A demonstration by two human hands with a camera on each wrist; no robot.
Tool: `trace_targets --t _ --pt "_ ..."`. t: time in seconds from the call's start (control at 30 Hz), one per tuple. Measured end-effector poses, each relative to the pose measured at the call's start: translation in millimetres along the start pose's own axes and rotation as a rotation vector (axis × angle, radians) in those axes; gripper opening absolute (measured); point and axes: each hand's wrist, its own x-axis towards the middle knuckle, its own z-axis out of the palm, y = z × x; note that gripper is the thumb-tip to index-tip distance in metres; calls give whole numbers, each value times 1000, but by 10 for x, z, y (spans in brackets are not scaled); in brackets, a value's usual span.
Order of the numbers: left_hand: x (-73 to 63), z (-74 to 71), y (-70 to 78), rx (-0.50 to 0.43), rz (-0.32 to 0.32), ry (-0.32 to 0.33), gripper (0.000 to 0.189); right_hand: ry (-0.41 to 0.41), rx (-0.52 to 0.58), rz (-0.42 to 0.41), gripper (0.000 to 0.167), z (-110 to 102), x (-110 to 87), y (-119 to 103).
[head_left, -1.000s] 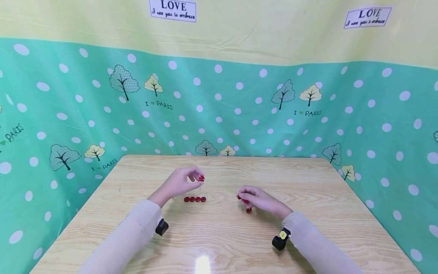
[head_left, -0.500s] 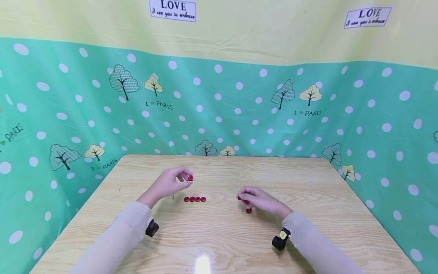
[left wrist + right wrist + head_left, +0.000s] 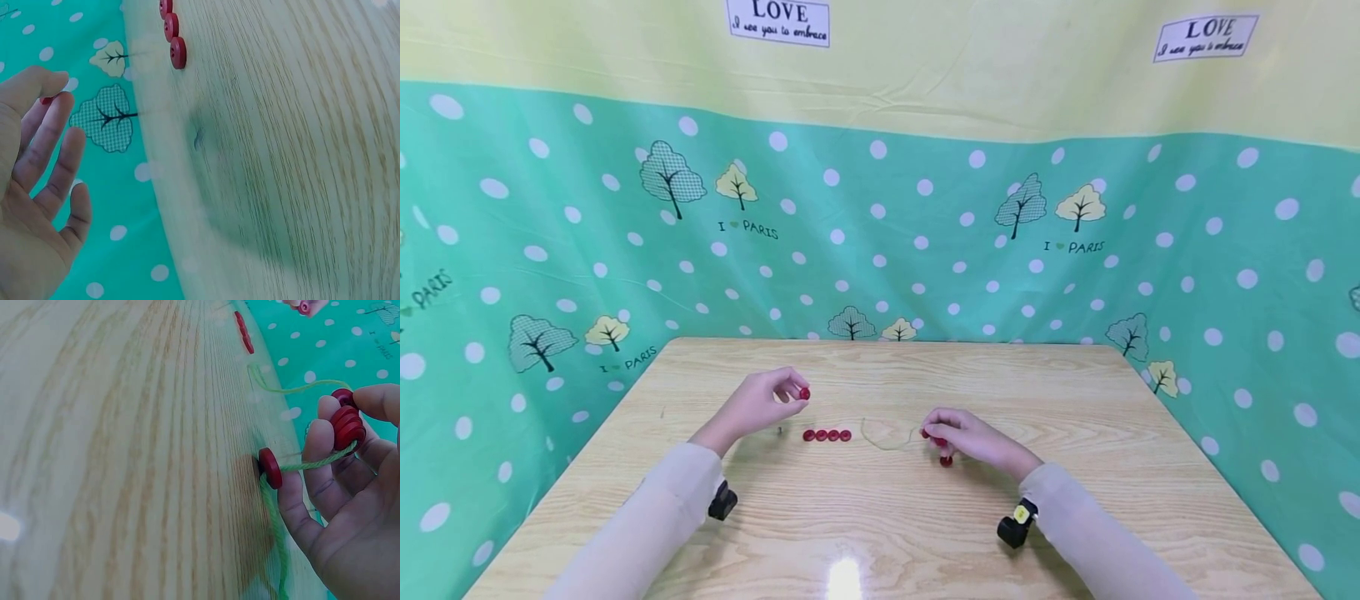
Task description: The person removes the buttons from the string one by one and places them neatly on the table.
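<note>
Backdrop: a green and pale-yellow curtain (image 3: 917,187) with white dots and printed trees fills the upper part and both sides of the head view.
Table: a pale wood-grain tabletop (image 3: 880,525) spans the lower middle.
Sleeves: light fabric on the left sleeve (image 3: 647,517), lower left, and the right sleeve (image 3: 1097,525), lower right.
Left hand (image 3: 756,404): left of centre, above the table; thumb and forefinger meet in a narrow pinch on one red button, the other fingers apart and slightly bent.
Right hand (image 3: 966,435): right of centre, low over the table; thumb and fingers close around threaded red buttons, the lower fingers loosely bent.
Wrist devices: a black left device (image 3: 722,502) and a black right device (image 3: 1017,531), below the hands.
Cord: green cord (image 3: 319,465) runs through the right hand's buttons; one end loops toward the centre of the head view.
Button row: four red buttons (image 3: 833,436) in line, just left of centre.
Button stack: several threaded red buttons (image 3: 347,428) in the right hand.
Lower button: one red button on the cord (image 3: 270,469), beneath the right hand; whether it touches the wood cannot be told.
Pinched button: one red button (image 3: 804,393) at the left fingertips.
</note>
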Motion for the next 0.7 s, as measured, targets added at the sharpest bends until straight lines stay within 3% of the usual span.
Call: trace_targets --t 0.23,0.7 --pt "-40 -3 -59 2 -24 -25 19 -5 2 0 36 -1 6 0" --pt "-158 92 -222 6 -127 -193 19 -1 -6 -5 34 -15 5 34"
